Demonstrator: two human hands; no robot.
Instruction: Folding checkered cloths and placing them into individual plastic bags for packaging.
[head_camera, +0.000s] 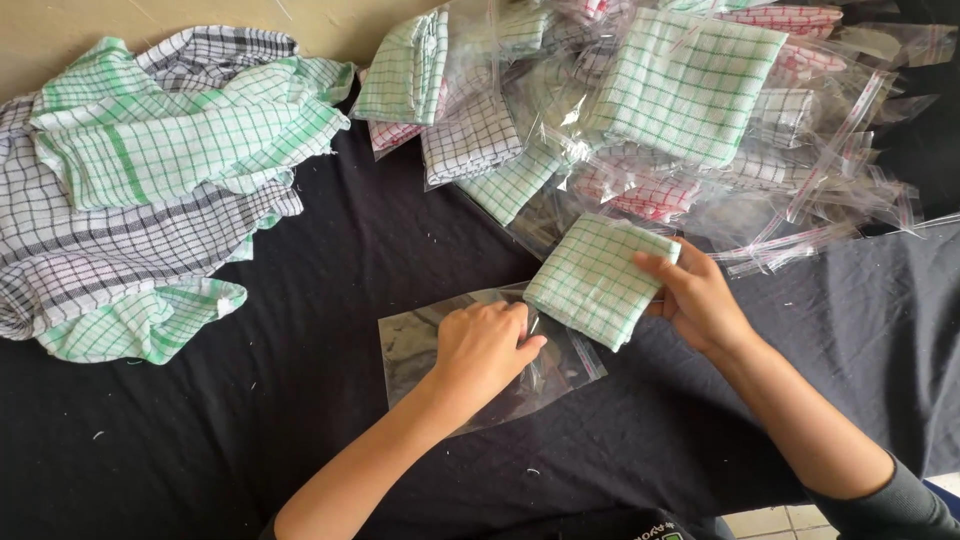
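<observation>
My right hand (697, 297) grips a folded green-and-white checked cloth (595, 280), its lower edge at the mouth of a clear plastic bag (420, 345). That bag lies flat on the black table cover (300, 250), and my left hand (483, 345) presses on it, fingers pinching the bag's open end near the cloth.
A heap of loose checked cloths (150, 180), green and black on white, lies at the left. Behind, a pile of bagged folded cloths (640, 100) and empty clear bags (830, 200) spreads across the back right. A tan floor strip (60, 25) shows at top left.
</observation>
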